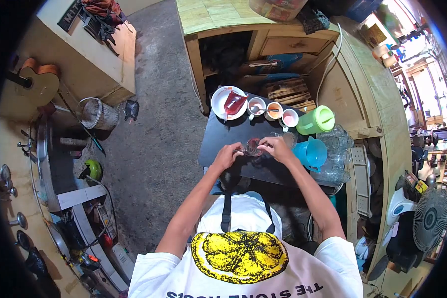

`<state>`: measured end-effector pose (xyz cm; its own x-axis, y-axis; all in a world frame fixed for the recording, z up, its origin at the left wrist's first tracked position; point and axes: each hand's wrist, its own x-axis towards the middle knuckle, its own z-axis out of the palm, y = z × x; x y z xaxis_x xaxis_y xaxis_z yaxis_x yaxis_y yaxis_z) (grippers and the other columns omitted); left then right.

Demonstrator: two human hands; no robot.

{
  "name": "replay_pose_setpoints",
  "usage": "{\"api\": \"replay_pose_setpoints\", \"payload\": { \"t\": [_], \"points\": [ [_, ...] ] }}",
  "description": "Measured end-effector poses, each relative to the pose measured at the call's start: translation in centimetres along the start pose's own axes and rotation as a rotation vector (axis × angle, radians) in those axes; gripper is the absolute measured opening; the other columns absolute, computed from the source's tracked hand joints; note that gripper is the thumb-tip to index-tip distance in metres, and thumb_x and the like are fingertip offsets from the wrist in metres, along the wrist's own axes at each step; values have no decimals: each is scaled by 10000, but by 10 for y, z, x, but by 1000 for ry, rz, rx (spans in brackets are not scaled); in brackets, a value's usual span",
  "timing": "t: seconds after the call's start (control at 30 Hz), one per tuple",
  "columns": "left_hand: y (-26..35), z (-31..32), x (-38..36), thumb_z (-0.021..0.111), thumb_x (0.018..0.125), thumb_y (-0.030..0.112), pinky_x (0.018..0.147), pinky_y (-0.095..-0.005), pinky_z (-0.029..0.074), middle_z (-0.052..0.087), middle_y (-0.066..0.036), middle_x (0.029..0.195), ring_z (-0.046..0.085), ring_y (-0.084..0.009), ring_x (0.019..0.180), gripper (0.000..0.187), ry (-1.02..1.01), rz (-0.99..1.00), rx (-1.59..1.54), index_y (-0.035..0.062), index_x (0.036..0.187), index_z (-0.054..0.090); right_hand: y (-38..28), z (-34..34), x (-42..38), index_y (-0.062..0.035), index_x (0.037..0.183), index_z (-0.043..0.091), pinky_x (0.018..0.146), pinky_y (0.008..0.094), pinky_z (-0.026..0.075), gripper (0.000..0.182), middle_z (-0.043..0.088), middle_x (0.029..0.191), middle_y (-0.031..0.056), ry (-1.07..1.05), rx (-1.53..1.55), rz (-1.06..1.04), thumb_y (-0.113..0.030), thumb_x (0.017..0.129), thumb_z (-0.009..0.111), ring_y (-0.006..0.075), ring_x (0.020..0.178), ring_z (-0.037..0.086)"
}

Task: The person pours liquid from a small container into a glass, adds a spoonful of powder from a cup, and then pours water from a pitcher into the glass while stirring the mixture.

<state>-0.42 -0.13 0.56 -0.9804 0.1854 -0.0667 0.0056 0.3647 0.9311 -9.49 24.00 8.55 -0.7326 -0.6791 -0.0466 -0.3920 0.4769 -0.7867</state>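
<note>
On the dark table (218,144) a clear glass (254,147) with something reddish in it stands between my hands. My left hand (229,155) is closed at the glass's left side, fingers pinched at its edge. My right hand (278,149) has its fingers pressed together at the right rim; whether it holds something small is hard to see. Behind them are a white bowl (217,102) with a red packet (234,103) and three cups (256,106) with pale and orange contents, a spoon lying across the middle one.
A green lidded pitcher (310,122), a blue pitcher (313,153) and several clear glasses (336,149) crowd the table's right side. Beyond stands a wooden cabinet (293,45). A fan (431,217) is at the far right, a bucket (99,114) on the floor at left.
</note>
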Motion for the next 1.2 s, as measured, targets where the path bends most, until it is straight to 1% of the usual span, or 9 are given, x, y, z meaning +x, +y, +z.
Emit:
{"api": "replay_pose_setpoints", "payload": {
  "t": [0.07, 0.17, 0.27, 0.47, 0.57, 0.67, 0.77, 1.07, 1.2],
  "points": [
    [2, -1, 0, 685, 940, 219, 768, -475, 508, 700, -208, 925, 659, -454, 939, 238, 9, 6, -47, 14, 1034, 609, 6, -3, 6, -19, 1007, 713, 712, 380, 553, 151, 731, 892, 149, -121, -46, -126, -132, 908, 727, 303, 800, 722],
    [2, -3, 1, 680, 943, 220, 776, -476, 509, 701, -210, 933, 657, -456, 948, 232, -20, -10, -16, 18, 1039, 618, 17, -3, 16, -37, 1037, 710, 765, 423, 559, 142, 721, 942, 155, -302, -148, -260, -123, 928, 682, 354, 876, 708],
    [2, -2, 1, 679, 942, 215, 780, -477, 512, 705, -208, 940, 655, -458, 948, 222, -10, -26, -21, 25, 1045, 629, 13, -7, 29, -54, 1093, 699, 806, 448, 552, 204, 710, 977, 158, -458, -275, -290, -106, 897, 677, 371, 936, 694],
    [5, -3, 0, 679, 941, 208, 791, -463, 520, 722, -193, 952, 670, -437, 950, 210, -7, -9, -50, 30, 1047, 647, 16, -3, 34, -64, 1109, 688, 829, 449, 555, 249, 704, 1006, 145, -526, -361, -401, -79, 863, 658, 361, 968, 689],
    [-3, 1, 0, 679, 938, 194, 792, -449, 524, 731, -184, 946, 686, -417, 941, 193, -1, -14, -6, 36, 1048, 677, 24, -1, 31, -56, 1127, 679, 826, 445, 560, 260, 701, 1011, 143, -456, -354, -487, -75, 868, 663, 357, 977, 689],
    [1, 2, 0, 681, 933, 179, 794, -441, 527, 739, -178, 943, 696, -402, 931, 181, 25, -14, 23, 34, 1039, 705, 26, 9, 22, -35, 1131, 661, 790, 438, 559, 273, 686, 974, 139, -245, -295, -477, -69, 862, 691, 348, 946, 684],
    [-3, 1, 0, 684, 928, 173, 803, -443, 529, 742, -175, 956, 699, -396, 933, 185, 15, 1, -4, 29, 1038, 724, 23, 20, 12, -16, 1069, 637, 793, 442, 560, 173, 665, 941, 124, -126, -334, -461, -87, 912, 654, 347, 877, 677],
    [-1, 2, 2, 694, 914, 166, 831, -446, 535, 744, -176, 986, 696, -401, 958, 216, 24, -16, 41, 26, 1073, 733, 3, 37, -11, 1, 1077, 675, 714, 420, 554, 165, 679, 927, 168, 243, -303, -183, -43, 919, 659, 349, 809, 687],
    [2, 2, 2, 695, 912, 167, 834, -454, 534, 741, -182, 996, 688, -410, 967, 221, 30, -18, 30, 24, 1077, 732, 5, 42, -6, 21, 1031, 726, 689, 372, 560, 147, 730, 876, 177, 370, -92, 54, -42, 918, 655, 277, 751, 726]
  ]
}}
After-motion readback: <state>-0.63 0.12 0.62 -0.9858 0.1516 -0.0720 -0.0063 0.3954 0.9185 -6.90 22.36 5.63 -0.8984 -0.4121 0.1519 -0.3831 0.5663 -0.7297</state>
